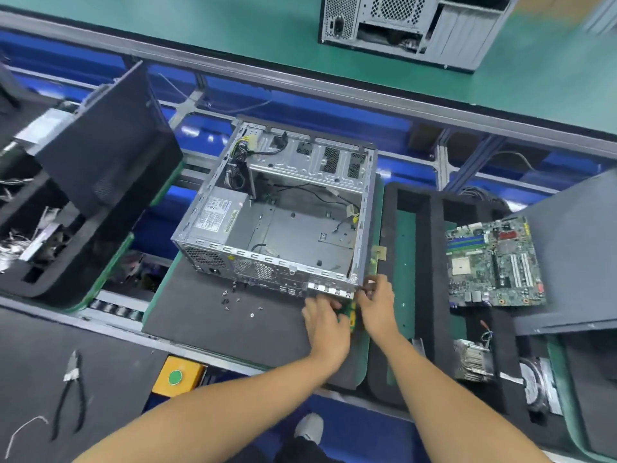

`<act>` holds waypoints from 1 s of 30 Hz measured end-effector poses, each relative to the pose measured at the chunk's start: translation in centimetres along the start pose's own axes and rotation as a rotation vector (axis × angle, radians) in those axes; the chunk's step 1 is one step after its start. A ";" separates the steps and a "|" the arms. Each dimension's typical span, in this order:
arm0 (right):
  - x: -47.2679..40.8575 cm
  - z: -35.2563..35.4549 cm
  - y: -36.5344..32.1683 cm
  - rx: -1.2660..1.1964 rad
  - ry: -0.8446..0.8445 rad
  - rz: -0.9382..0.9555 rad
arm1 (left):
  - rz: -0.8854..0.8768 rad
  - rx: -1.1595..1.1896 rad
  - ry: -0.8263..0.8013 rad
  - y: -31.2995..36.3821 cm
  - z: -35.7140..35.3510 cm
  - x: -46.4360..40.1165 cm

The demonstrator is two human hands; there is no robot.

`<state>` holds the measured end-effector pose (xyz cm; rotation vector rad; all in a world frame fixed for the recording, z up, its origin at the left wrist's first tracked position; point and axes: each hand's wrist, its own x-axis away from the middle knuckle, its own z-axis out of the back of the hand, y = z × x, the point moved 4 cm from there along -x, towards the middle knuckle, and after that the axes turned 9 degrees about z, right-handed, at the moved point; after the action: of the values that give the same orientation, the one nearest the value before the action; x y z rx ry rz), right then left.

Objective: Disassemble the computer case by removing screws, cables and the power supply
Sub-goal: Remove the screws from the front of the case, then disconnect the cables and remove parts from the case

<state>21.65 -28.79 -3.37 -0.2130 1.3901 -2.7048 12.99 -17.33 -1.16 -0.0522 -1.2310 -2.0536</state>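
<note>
The open grey sheet-metal computer case lies on its side on a dark foam mat at the middle of the workbench, its open face turned up, which seems meant to give reach from above into the gutted interior. The silver boxed power supply with its white label sits in the left rear corner, and thin black cables trail loosely across the bare floor of the case, so those parts are not yet out. The rear panel faces the person, and that puts its slot area within easy reach.

Both hands meet at the case's near right corner, touching or just beside the rear edge. The left hand has its fingers curled about a small green circuit card just below that corner; the right hand pinches at the corner itself, though motion blur hides exactly what its fingertips hold. I judge they are working that card free of the slot.

Small loose screws lie scattered on the mat just left of the hands, near the rear panel. A green motherboard rests on a black foam tray to the right, well apart. Black-handled pliers lie on the near left surface.
</note>
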 end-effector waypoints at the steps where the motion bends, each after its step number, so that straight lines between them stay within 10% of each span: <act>1: -0.1 0.3 -0.4 -0.037 0.031 -0.004 | 0.015 0.021 0.062 0.2 1.0 0.3; 8: -3.6 3.0 -7.1 -0.190 0.202 0.145 | -0.403 0.313 0.270 4.6 11.4 0.7; 13: -7.9 2.9 -11.5 -0.188 0.249 0.141 | -0.847 -0.335 0.259 10.8 18.9 -10.9; 21: -10.5 -0.1 -13.1 0.430 0.104 -0.109 | -0.619 -0.980 0.083 8.1 21.0 -21.3; 30: -10.1 -0.2 -12.9 0.578 0.119 -0.067 | -0.758 -0.723 0.221 6.9 20.7 -22.0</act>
<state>31.37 -19.70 6.22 -0.0522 0.5736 -3.0709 26.75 9.27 6.77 0.3428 -0.3179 -2.9674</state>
